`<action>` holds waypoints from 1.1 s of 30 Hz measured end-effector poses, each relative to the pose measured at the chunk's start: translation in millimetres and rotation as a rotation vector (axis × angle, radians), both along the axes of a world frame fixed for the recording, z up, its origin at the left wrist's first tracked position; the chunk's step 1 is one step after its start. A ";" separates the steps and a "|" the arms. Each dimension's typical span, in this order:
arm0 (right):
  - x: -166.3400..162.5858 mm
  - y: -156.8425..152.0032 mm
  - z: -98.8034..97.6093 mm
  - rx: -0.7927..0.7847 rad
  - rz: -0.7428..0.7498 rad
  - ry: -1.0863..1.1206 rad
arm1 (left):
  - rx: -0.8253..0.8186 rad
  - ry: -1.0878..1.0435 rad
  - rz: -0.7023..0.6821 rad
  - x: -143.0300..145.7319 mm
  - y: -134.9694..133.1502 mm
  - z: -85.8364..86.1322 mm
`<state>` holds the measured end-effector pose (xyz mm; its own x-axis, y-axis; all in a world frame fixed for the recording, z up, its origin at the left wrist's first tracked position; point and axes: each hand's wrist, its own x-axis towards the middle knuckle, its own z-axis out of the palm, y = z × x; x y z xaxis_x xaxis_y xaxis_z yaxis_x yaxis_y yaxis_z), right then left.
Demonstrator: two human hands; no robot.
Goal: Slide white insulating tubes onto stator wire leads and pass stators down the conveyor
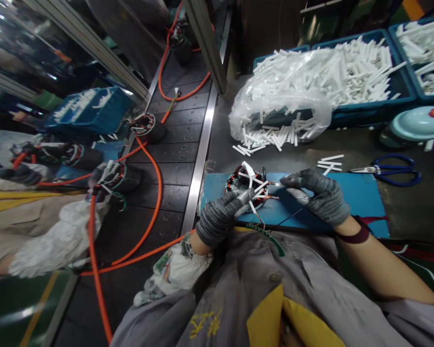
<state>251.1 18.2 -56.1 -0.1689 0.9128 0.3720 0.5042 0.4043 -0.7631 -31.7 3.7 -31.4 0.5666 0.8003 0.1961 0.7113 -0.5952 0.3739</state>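
On a blue board [350, 193] in front of me sits a motor stator [232, 182], a ring of windings with orange-red and black showing. My left hand [220, 214], in a grey glove, is closed at the near side of the ring on white sleeves [261, 187] that point right across it. Gloved as well, my right hand [320, 195] pinches a small white sleeve [278, 184] at the end of a wire lead from the stator. Another white sleeve [249, 169] stands up from the ring. A green strip [271, 239] hangs toward me.
Blue-handled scissors [394, 169] and several loose white sleeves [329, 165] lie beyond the board. Behind are a plastic bag [282, 101] and a blue bin [405, 91] of sleeves. A lidded jar [415, 127] stands right. Left, orange hoses [161, 168] cross a conveyor [166, 193] beside a co-worker's sleeve [58, 241].
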 end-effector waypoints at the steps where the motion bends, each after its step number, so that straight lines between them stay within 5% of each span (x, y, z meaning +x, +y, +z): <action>1: 0.7 -0.3 1.2 0.014 -0.024 -0.004 | 0.003 0.007 0.005 0.2 -0.3 -0.1; 6: 3.0 -1.8 -9.7 -0.027 -0.062 0.046 | 0.104 0.033 -0.010 -1.9 0.3 -3.2; 10: 2.4 -2.8 -20.9 0.113 0.002 0.046 | 0.136 0.001 -0.010 -2.0 0.9 -3.6; 19: -24.7 19.8 -8.5 0.259 0.131 -0.501 | 0.013 -0.092 -0.029 -6.1 2.2 -0.7; 22: -21.0 29.9 -4.1 0.176 0.216 -0.474 | -0.215 -0.184 -0.014 -9.2 13.4 4.5; 25: -12.2 38.6 -6.0 -0.113 0.404 -0.269 | -0.500 -0.186 -0.012 -9.0 26.2 8.8; 29: -8.9 39.1 -15.5 -0.454 0.446 0.013 | -0.580 -0.183 0.011 -8.3 30.4 5.6; 33: -9.1 21.3 -18.0 -0.177 0.268 -0.099 | -0.570 -0.208 0.017 -10.6 24.8 1.7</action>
<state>242.0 39.5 -74.1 -0.4392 0.8798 0.1820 0.4727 0.3985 -0.7860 -42.2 28.5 -29.6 0.5485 0.8205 -0.1608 0.5969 -0.2496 0.7625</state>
